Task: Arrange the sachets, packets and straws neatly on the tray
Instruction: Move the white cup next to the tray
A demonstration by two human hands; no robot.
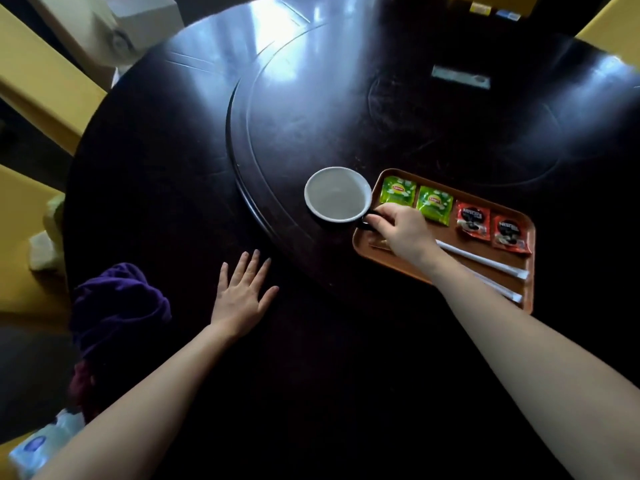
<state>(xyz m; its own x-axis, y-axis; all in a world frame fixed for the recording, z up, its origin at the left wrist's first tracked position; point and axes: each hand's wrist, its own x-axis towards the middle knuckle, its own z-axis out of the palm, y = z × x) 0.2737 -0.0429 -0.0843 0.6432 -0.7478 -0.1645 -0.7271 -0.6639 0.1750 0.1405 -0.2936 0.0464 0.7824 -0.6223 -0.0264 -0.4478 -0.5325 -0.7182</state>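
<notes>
Tray (530, 237), brown, rectangular, sits on dark round table (173, 168) w/ raised turntable centre. Head view: right hand (401, 230) reaches over tray's near-left part, fingers closed on dark handle of cup (337, 195); cup is white inside, dark outside, standing on turntable just off tray's left edge. Beyond the grip, along tray's far side, a row: 2 green tea sachets (397, 191) (434, 204), then, further right of the grip, 2 red coffee packets (472, 220) (510, 235). Right of the wrist, 2 white paper-wrapped straws (485, 259) (498, 289) lie roughly parallel along tray's near side; forearm covers their left ends. Left hand (242, 292) lies flat on table, fingers spread apart, holding nothing, well left of & nearer than the grip. Purple cloth (117, 306) at table's near-left edge.
</notes>
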